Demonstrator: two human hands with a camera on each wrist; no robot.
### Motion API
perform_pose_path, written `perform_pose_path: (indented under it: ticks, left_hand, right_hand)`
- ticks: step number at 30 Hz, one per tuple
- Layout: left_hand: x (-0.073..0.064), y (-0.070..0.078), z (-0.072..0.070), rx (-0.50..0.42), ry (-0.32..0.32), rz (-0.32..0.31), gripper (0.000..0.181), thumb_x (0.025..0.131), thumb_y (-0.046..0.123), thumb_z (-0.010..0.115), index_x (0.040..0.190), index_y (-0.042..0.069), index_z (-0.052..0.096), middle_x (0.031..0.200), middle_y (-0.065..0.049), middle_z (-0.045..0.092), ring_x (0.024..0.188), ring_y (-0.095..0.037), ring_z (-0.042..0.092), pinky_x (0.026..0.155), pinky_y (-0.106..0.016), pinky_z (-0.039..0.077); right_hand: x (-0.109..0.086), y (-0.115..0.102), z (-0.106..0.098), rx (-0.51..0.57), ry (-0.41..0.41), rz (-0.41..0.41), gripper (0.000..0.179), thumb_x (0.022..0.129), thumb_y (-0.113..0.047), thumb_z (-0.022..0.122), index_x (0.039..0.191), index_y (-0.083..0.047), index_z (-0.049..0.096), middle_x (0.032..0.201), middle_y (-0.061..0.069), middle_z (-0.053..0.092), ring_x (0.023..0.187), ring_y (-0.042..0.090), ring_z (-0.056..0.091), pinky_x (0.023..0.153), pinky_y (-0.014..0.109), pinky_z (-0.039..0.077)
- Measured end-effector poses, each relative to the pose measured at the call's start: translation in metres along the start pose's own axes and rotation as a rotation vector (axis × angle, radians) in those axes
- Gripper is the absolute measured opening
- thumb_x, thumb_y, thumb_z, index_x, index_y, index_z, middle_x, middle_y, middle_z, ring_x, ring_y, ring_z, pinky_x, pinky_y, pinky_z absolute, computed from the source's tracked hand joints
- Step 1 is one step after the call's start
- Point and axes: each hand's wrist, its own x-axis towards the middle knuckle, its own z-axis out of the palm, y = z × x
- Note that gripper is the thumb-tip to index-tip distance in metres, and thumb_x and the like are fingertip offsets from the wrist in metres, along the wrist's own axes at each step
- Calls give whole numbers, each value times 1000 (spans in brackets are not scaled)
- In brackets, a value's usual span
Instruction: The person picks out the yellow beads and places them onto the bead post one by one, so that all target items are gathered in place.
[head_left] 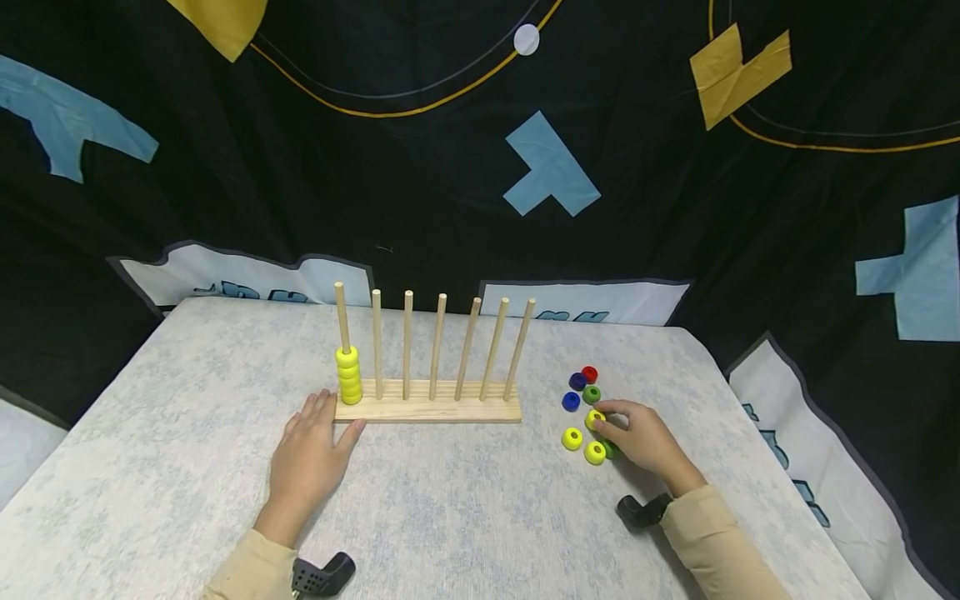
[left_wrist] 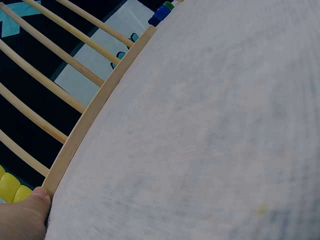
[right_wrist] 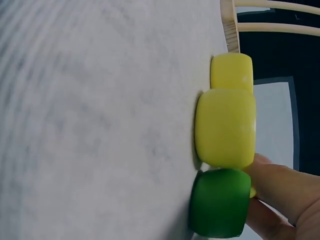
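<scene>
A wooden peg rack [head_left: 427,408] stands on the table with several upright pegs; its leftmost peg bears a stack of yellow beads [head_left: 349,377]. My left hand [head_left: 311,458] rests at the rack's left end, fingers extended along the side and thumb [left_wrist: 37,200] against the front edge of the base. Right of the rack, my right hand [head_left: 641,437] pinches a yellow bead [head_left: 595,419] between thumb and index finger. Two yellow beads lie in front of it, one here [head_left: 572,438] and a closer one [right_wrist: 226,129]. A green bead [right_wrist: 220,202] sits partly under the hand.
Behind the pinched bead lie a red bead [head_left: 589,374], a dark blue bead [head_left: 577,381], a blue bead [head_left: 571,402] and another green bead [head_left: 592,394]. The pale table [head_left: 450,517] ends at a dark patterned cloth [head_left: 435,192] hanging behind it.
</scene>
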Motion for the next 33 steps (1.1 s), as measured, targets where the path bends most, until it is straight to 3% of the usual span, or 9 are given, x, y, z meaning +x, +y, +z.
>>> perform_pose_path:
  ticks: [9, 14, 22, 25, 30, 33]
  left_hand:
    - [0, 0, 0, -1, 1, 2, 69, 98, 35, 61, 143, -12, 41, 150, -35, 39, 142, -51, 33, 118, -62, 24]
    - [-1, 0, 0, 0, 4, 4, 69, 98, 36, 62, 143, -12, 41, 149, -34, 39, 142, -51, 33, 118, -61, 24]
    - [0, -1, 1, -2, 9, 4, 69, 97, 35, 62, 143, -12, 41, 149, -34, 39, 142, -51, 33, 118, -62, 24]
    - [0, -1, 1, -3, 9, 3, 69, 98, 35, 62, 143, -12, 41, 149, -34, 39, 142, -51, 33, 118, -62, 24]
    - [0, -2, 1, 0, -3, -2, 70, 98, 37, 60, 144, -12, 40, 150, -34, 38, 143, -50, 32, 119, -61, 23]
    - [0, -2, 1, 2, -9, -7, 70, 99, 38, 60, 145, -11, 40, 150, -34, 38, 143, -50, 32, 119, -61, 22]
  right_hand:
    - [-2, -20, 3, 12, 72, -68, 41, 96, -36, 66, 127, -10, 66, 132, 9, 66, 130, 34, 56, 102, 57, 50]
    - [-4, -42, 7, 36, 76, -125, 40, 95, -37, 68, 126, -12, 68, 133, 7, 65, 131, 31, 56, 102, 56, 51]
    - [-8, -83, 22, 76, 69, -240, 35, 92, -35, 71, 120, -14, 71, 121, -2, 70, 116, 21, 64, 93, 49, 56]
    - [-9, -100, 31, 111, 62, -291, 32, 92, -34, 72, 117, -14, 73, 118, -4, 71, 106, 16, 65, 82, 42, 58]
    - [-8, -126, 43, 139, 44, -371, 30, 92, -32, 72, 116, -14, 74, 116, -5, 71, 87, 19, 60, 63, 25, 48]
    - [-5, -140, 47, 140, 40, -388, 28, 91, -33, 73, 115, -18, 74, 115, -8, 72, 85, 19, 58, 62, 20, 45]
